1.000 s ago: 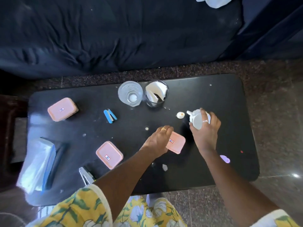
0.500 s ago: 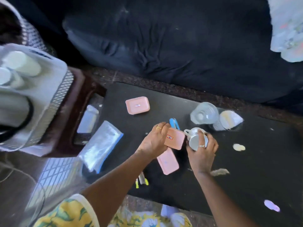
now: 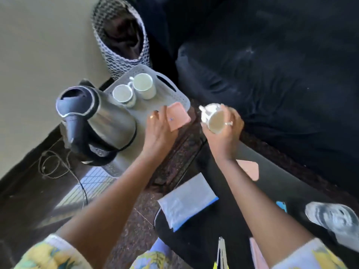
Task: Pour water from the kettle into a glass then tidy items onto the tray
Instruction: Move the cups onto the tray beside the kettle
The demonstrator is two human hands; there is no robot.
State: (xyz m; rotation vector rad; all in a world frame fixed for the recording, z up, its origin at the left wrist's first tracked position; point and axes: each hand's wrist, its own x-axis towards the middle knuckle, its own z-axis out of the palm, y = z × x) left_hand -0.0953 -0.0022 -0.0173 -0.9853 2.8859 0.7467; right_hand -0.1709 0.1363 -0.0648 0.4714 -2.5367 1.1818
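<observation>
A grey perforated tray [image 3: 174, 94] with handles sits on a dark stand at the left. It carries two white cups [image 3: 134, 90] and a steel kettle [image 3: 97, 121] with a black handle. My left hand [image 3: 159, 131] holds a small pink box [image 3: 178, 117] over the tray's near right corner. To the right of the tray, my right hand [image 3: 223, 129] grips a white cup [image 3: 212, 118] tilted on its side in the air. A glass [image 3: 334, 220] stands on the black table [image 3: 223, 230] at the lower right.
On the black table lie a silver-blue pouch [image 3: 186, 202], another pink box [image 3: 250, 168] and a small blue item [image 3: 281, 205]. A patterned basket [image 3: 120, 35] stands behind the tray. A dark sofa [image 3: 272, 65] fills the right. A cable [image 3: 54, 164] trails on the floor.
Both hands lifted off the black table and swung left to the tray, the left carrying the pink box, the right carrying the white cup. The view turned left with them.
</observation>
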